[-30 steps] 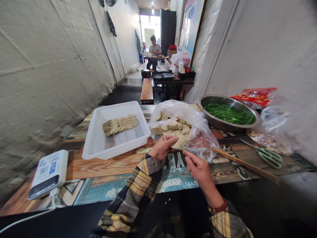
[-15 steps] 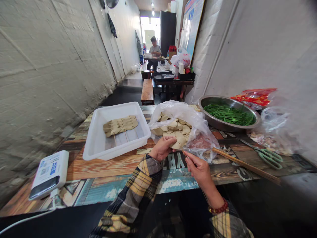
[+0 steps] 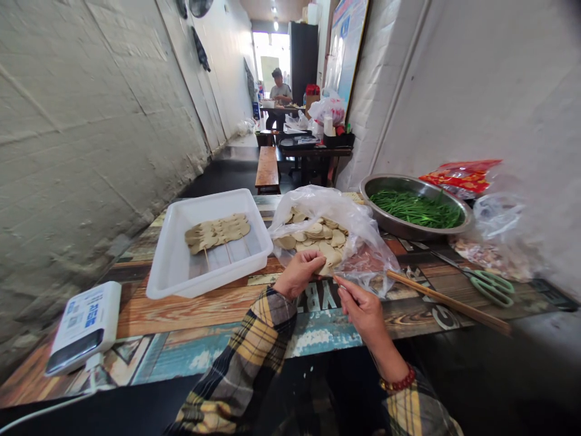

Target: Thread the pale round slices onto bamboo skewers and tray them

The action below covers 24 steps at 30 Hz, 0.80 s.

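My left hand (image 3: 297, 275) is closed, thumb and fingers pinching a thin, round beige slice (image 3: 331, 258) at the front of a clear plastic bag (image 3: 361, 225). Many similar slices (image 3: 313, 231) lie loose in the bag's mouth. My right hand (image 3: 365, 310) grips a thin skewer (image 3: 336, 280), its tip close to the slice's lower edge; whether it touches cannot be made out. To the left, a white plastic tub (image 3: 157, 281) contains skewered slices (image 3: 218, 233) laid side by side, sticks toward me. A bundle of wooden sticks (image 3: 447, 301) rests right of my right hand.
Green-handled scissors (image 3: 492, 287) lie at the right, below a steel bowl (image 3: 415, 230) of green chives. Plastic bags (image 3: 499, 215) stand beside it. A white corded device (image 3: 84, 327) sits front left. Farther back are a bench (image 3: 267, 166) and a seated person (image 3: 280, 91).
The whole view has shifted slightly. Both hands keep almost the same pose, the left still on the slice and the right on the skewer.
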Tool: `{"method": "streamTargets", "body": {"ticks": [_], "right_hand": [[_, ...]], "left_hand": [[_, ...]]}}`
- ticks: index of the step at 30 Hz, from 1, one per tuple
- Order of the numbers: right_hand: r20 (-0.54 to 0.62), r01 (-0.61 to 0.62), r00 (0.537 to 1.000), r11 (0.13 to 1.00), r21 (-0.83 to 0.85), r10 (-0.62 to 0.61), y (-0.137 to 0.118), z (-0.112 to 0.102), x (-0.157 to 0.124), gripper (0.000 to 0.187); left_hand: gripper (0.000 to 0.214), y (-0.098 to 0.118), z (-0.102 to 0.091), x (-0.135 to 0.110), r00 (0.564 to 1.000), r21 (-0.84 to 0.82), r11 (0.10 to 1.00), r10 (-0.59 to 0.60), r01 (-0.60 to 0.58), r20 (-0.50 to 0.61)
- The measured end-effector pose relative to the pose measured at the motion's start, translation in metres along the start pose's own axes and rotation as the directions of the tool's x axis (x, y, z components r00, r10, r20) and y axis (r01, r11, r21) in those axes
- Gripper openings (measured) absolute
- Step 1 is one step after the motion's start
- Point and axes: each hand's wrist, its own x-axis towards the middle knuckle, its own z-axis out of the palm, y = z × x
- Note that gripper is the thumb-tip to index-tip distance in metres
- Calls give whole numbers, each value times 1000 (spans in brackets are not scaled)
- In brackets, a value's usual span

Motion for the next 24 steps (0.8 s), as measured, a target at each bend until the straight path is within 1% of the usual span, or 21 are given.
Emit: {"method": "streamTargets", "body": {"ticks": [4, 7, 11, 17, 21, 24], "right_hand": [[-16, -7, 1000, 1000, 2, 7, 1, 1, 0, 42], [-27, -15, 1000, 1000, 5, 15, 2, 2, 1, 43], [-32, -28, 999, 1000, 11, 29, 3, 3, 2, 44], [-3, -51, 999, 999, 10, 51, 2, 4, 3, 43], [-4, -48, 999, 999, 1, 48, 1, 4, 4, 39], [-3, -39, 999, 999, -12, 39, 1, 5, 5, 38]], "left_hand": [[35, -1, -2, 1, 995, 112, 989, 100, -100, 1], [33, -1, -3, 1, 990, 193, 971, 141, -139, -1], [29, 0, -4, 2, 987, 291, 945, 160, -148, -18], [24, -1, -5, 3, 972, 446, 875, 231, -187, -45], [25, -1, -6, 3, 969, 497, 846, 245, -193, -40], [26, -2, -5, 3, 973, 503, 845, 230, -181, -37]]}}
